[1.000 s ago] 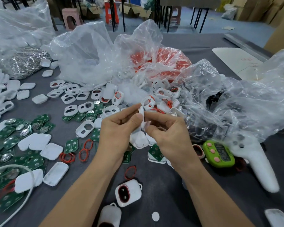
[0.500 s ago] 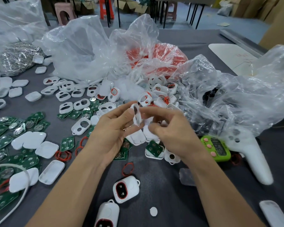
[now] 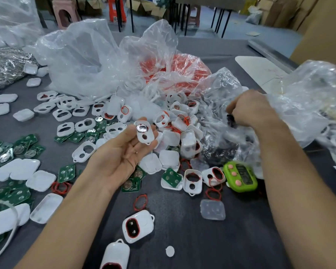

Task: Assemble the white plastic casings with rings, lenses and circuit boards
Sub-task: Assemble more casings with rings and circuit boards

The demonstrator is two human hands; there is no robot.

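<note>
A worker's left hand (image 3: 124,154), palm up above the surface (image 3: 182,220), cradled a white casing (image 3: 145,133) between thumb and curled fingers. A shiny lens (image 3: 142,128) sat in the casing's upper opening, and the lower hole was bare. The right hand (image 3: 249,110) was well apart to the right, its fingers curled tight among the folds of a clear bag (image 3: 217,94) of dark parts. Motion blur made it impossible to tell whether it had hold of a piece or only of plastic. The step in hand looked like fetching the next component for the half-fitted casing. The next move would likely call for drawing one small part free of the crinkled film without dragging others out. That part would then need carrying across to the left hand and lining up with the casing, while the left grip kept the lens from slipping. Loose red rings (image 3: 141,201) and green circuit boards (image 3: 66,172) lay scattered near, within reach for later steps.
</note>
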